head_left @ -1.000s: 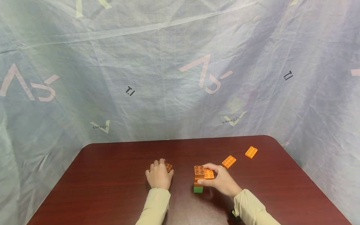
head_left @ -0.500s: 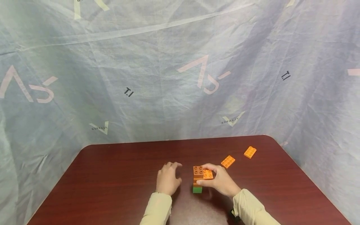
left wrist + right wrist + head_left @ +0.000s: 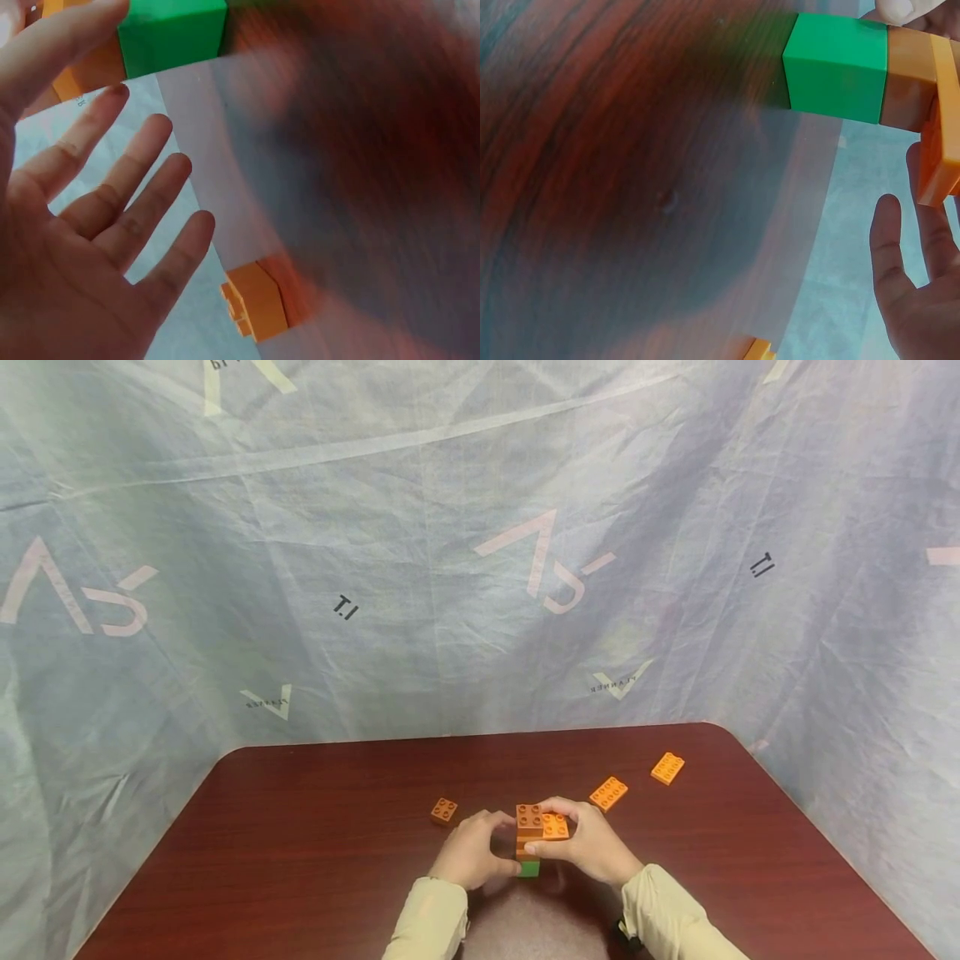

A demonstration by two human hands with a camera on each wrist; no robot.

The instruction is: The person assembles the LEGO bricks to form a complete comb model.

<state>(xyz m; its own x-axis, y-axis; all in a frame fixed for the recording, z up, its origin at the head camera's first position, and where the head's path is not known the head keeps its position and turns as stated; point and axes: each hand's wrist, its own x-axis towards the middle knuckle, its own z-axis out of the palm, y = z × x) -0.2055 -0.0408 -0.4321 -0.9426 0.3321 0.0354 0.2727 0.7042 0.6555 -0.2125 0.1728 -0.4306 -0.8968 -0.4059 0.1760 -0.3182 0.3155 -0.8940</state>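
Note:
A building-brick tower stands upright on the table in the head view, with a green brick (image 3: 529, 868) at the bottom. Above it come brown-orange layers and an orange plate (image 3: 555, 826) that juts out to the right. A brown brick (image 3: 528, 815) tops the left side. From the right, my right hand (image 3: 592, 843) pinches the tower, thumb in front and index finger behind. My left hand (image 3: 472, 850) reaches round its left side, thumb against the green brick and index fingertip at the back. In the left wrist view the other left fingers (image 3: 150, 210) are spread.
A loose brown brick (image 3: 444, 811) lies to the left of the tower. Two orange plates, a nearer one (image 3: 608, 793) and a farther one (image 3: 667, 767), lie towards the back right of the dark red table (image 3: 300, 835). A grey printed cloth (image 3: 420, 652) hangs behind.
My left hand has moved right, from over the loose brown brick to the tower's left side, uncovering that brick. My right hand has kept its pinch on the tower.

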